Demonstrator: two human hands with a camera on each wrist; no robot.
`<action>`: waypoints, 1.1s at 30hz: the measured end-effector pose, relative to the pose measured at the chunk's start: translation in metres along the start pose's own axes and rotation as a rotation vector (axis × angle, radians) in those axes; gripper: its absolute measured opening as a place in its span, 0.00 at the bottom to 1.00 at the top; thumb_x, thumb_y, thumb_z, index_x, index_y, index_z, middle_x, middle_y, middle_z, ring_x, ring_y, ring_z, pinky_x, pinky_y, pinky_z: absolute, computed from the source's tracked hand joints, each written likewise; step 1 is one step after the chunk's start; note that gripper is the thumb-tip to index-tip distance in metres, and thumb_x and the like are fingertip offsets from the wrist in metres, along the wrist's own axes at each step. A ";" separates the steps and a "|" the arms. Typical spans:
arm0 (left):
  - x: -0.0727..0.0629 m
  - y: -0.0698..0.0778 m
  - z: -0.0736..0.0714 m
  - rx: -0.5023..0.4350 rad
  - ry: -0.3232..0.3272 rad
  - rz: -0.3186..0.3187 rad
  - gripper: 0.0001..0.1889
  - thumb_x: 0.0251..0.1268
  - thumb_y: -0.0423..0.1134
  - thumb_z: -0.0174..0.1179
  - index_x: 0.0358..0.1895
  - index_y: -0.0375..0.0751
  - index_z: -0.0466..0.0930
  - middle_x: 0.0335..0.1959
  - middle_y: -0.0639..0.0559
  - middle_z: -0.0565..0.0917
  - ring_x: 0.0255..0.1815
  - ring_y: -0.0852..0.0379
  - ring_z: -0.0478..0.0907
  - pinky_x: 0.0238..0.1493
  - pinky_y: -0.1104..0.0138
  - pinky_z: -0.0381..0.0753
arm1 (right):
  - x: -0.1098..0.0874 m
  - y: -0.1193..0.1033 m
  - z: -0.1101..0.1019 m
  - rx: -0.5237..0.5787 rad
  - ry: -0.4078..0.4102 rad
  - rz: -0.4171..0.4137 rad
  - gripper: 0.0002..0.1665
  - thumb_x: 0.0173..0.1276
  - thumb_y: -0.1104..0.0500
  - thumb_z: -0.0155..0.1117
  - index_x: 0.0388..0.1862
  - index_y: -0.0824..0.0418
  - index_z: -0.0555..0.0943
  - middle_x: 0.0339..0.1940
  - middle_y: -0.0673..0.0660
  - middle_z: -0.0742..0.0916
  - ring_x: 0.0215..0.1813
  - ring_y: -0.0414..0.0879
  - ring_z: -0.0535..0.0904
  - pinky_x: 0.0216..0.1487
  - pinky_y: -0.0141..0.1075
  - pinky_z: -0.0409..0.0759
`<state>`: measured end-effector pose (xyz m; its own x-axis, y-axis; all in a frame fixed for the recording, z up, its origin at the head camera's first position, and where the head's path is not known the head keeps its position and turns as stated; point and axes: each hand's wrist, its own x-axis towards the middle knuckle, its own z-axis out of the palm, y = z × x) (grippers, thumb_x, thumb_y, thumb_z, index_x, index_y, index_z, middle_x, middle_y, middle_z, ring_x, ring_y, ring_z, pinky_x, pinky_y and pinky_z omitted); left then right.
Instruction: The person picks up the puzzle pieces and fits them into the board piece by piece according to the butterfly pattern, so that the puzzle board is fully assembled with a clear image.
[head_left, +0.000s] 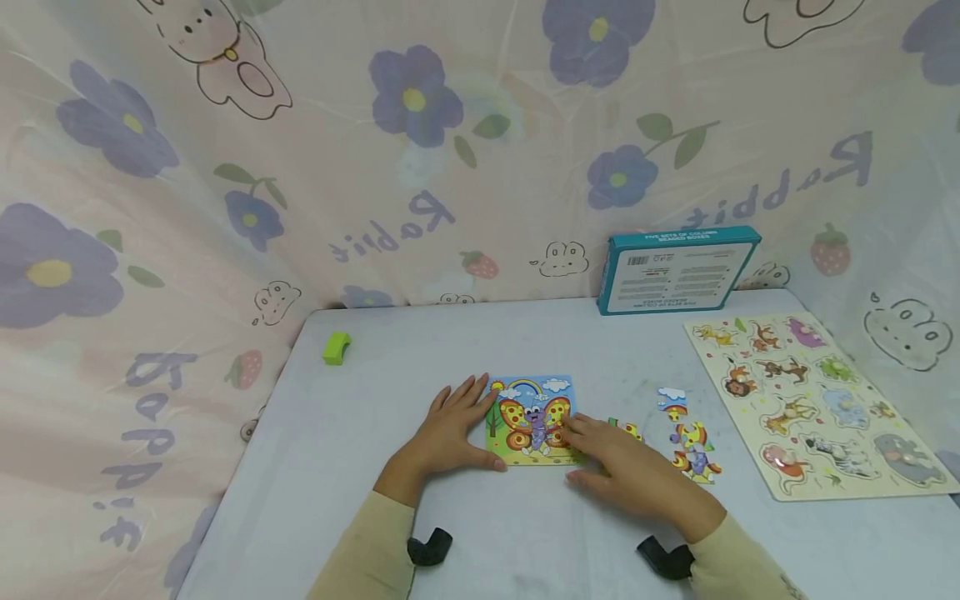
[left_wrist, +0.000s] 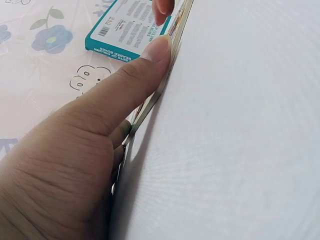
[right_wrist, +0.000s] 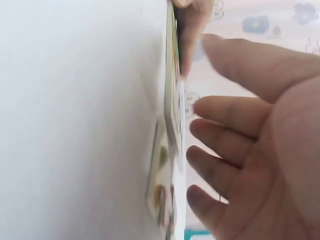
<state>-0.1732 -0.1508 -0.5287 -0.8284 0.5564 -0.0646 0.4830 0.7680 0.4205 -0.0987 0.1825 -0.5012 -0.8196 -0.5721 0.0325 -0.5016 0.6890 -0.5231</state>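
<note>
A small butterfly puzzle board [head_left: 532,417] lies flat on the table in front of the person, its picture showing a rainbow, clouds and a tree. The left hand [head_left: 448,429] rests along its left side, fingers stretched towards the upper left corner and thumb at the lower edge. In the left wrist view that thumb [left_wrist: 132,80] touches the board's edge. Over the board's right edge reaches the right hand [head_left: 633,467], its fingers spread and slightly bent, with nothing held. Loose puzzle pieces [head_left: 696,462] lie just beyond the right hand, one [head_left: 626,427] partly hidden by it.
A cream animal peg board [head_left: 806,408] lies on the right side of the table. At the back stands a teal and white box [head_left: 678,271]. A green arched block [head_left: 337,348] sits far left. Patterned curtains [head_left: 420,200] enclose the table.
</note>
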 end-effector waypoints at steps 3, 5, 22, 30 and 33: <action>0.000 0.001 -0.001 -0.005 -0.002 0.003 0.67 0.50 0.80 0.73 0.90 0.52 0.55 0.91 0.56 0.42 0.90 0.51 0.35 0.85 0.46 0.31 | -0.003 0.005 -0.006 0.042 0.069 0.041 0.37 0.82 0.45 0.69 0.81 0.63 0.75 0.82 0.61 0.74 0.82 0.64 0.67 0.77 0.63 0.68; 0.000 0.001 -0.001 -0.004 -0.004 0.004 0.67 0.50 0.79 0.74 0.90 0.51 0.55 0.91 0.56 0.42 0.90 0.51 0.35 0.85 0.46 0.31 | -0.004 0.010 -0.010 0.083 0.124 0.066 0.36 0.83 0.46 0.68 0.81 0.63 0.75 0.81 0.61 0.75 0.81 0.64 0.69 0.75 0.64 0.70; 0.000 0.000 0.000 0.006 0.001 -0.017 0.72 0.48 0.81 0.73 0.91 0.47 0.49 0.91 0.58 0.43 0.90 0.53 0.36 0.85 0.49 0.31 | -0.022 0.054 -0.030 0.529 0.594 0.191 0.26 0.94 0.52 0.45 0.79 0.64 0.74 0.73 0.63 0.82 0.68 0.40 0.79 0.62 0.23 0.75; 0.001 0.001 0.000 -0.003 0.012 -0.019 0.73 0.47 0.80 0.74 0.91 0.46 0.49 0.91 0.57 0.44 0.90 0.53 0.36 0.85 0.49 0.31 | -0.027 0.062 -0.034 0.750 0.738 0.212 0.35 0.94 0.45 0.31 0.85 0.63 0.68 0.73 0.64 0.79 0.71 0.52 0.75 0.64 0.31 0.76; 0.001 0.001 0.001 -0.006 0.014 -0.018 0.73 0.47 0.80 0.74 0.91 0.46 0.49 0.91 0.57 0.44 0.90 0.53 0.36 0.85 0.49 0.31 | -0.029 0.064 -0.035 0.884 0.777 0.200 0.36 0.93 0.41 0.34 0.84 0.58 0.69 0.73 0.63 0.78 0.72 0.53 0.72 0.65 0.34 0.73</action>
<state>-0.1735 -0.1492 -0.5288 -0.8411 0.5376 -0.0597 0.4660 0.7762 0.4247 -0.1170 0.2592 -0.5056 -0.9624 0.1432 0.2307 -0.2309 0.0156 -0.9729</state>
